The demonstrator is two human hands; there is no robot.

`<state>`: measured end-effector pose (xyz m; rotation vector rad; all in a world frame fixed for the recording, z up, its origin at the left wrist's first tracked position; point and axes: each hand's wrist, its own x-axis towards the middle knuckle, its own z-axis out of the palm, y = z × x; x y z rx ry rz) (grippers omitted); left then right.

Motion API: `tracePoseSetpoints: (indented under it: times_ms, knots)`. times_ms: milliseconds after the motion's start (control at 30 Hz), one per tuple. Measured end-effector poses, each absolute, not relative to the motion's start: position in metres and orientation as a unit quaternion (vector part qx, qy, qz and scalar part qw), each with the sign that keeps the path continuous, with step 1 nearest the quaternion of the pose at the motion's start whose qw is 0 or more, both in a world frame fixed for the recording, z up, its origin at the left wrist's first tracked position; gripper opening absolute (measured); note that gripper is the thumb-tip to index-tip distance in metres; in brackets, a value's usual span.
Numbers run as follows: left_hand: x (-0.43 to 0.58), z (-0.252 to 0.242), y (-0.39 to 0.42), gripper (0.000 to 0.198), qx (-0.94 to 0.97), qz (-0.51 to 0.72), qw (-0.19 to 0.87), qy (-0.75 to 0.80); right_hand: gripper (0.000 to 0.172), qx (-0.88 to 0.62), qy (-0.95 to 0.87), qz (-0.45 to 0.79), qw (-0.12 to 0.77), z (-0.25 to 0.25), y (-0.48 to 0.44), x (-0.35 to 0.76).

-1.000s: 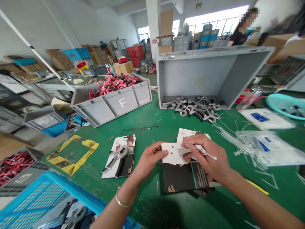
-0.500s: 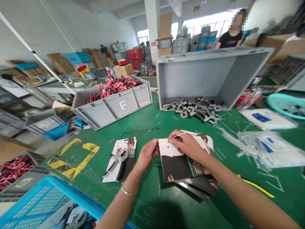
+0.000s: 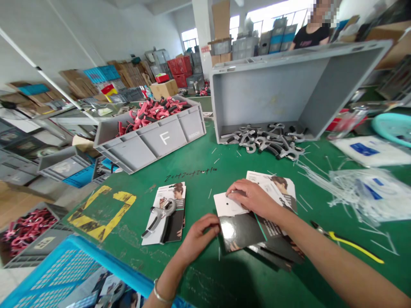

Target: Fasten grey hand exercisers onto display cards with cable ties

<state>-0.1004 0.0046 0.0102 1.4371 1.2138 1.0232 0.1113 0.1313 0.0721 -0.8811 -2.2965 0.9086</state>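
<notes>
My right hand [image 3: 253, 197] rests curled on the white top of a printed packaging card [image 3: 239, 226], pressing it onto a stack of cards [image 3: 279, 188] on the green table [image 3: 199, 167]. The fingers look pinched; whether a thin white tie is in them I cannot make out. My left hand [image 3: 202, 235] grips the card's dark lower left edge. To the left lies a finished card with a grey hand gripper [image 3: 160, 214] fixed to it.
A tipped grey crate [image 3: 272, 94] spills grey hand grippers [image 3: 269, 143] at the back. Another grey crate [image 3: 154, 137] holds red ones. White cable ties and plastic bags [image 3: 359, 188] lie right, yellow-handled cutters [image 3: 349, 241] near my right arm, a blue crate [image 3: 54, 273] front left. A person stands behind.
The card has been lowered from in front of me onto the stack. My left hand slid from its top edge down to its lower left edge; my right hand now presses its top.
</notes>
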Motion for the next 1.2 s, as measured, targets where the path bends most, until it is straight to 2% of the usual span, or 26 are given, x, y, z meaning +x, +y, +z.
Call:
tracePoseSetpoints:
  times_ms: [100, 233, 433, 667, 800, 900, 1000, 1100, 1200]
  knots:
    - [-0.098, 0.009, -0.001, 0.013, 0.602, 0.440, 0.434, 0.505, 0.012, -0.325, -0.849, 0.330, 0.255, 0.071, 0.131, 0.110]
    - [-0.077, -0.004, 0.022, 0.010, 0.536, 0.536, 0.349, 0.550, 0.014, -0.316, -0.858, 0.315, 0.254, 0.067, 0.129, 0.109]
    - [-0.047, -0.014, 0.041, 0.026, 0.423, 0.600, 0.470, 0.490, 0.016, -0.283, -0.875, 0.292, 0.261, 0.063, 0.129, 0.110]
    - [-0.051, -0.015, 0.032, 0.033, 0.359, 0.624, 0.510, 0.471, 0.010, -0.284, -0.880, 0.298, 0.239, 0.064, 0.125, 0.110]
    - [-0.054, -0.002, 0.033, 0.048, 0.328, 0.653, 0.526, 0.436, 0.013, -0.264, -0.890, 0.290, 0.231, 0.066, 0.122, 0.111]
    - [-0.062, 0.011, 0.028, 0.044, 0.327, 0.624, 0.562, 0.433, 0.002, -0.241, -0.895, 0.286, 0.244, 0.069, 0.120, 0.113]
    - [-0.076, 0.021, 0.033, 0.034, 0.363, 0.575, 0.522, 0.515, 0.005, -0.209, -0.897, 0.294, 0.255, 0.073, 0.118, 0.111]
    - [-0.087, 0.030, 0.052, 0.040, 0.449, 0.485, 0.509, 0.552, 0.005, -0.198, -0.886, 0.304, 0.288, 0.081, 0.116, 0.109]
    - [-0.089, 0.042, 0.066, 0.045, 0.479, 0.405, 0.560, 0.541, 0.006, -0.238, -0.842, 0.301, 0.379, 0.087, 0.118, 0.124]
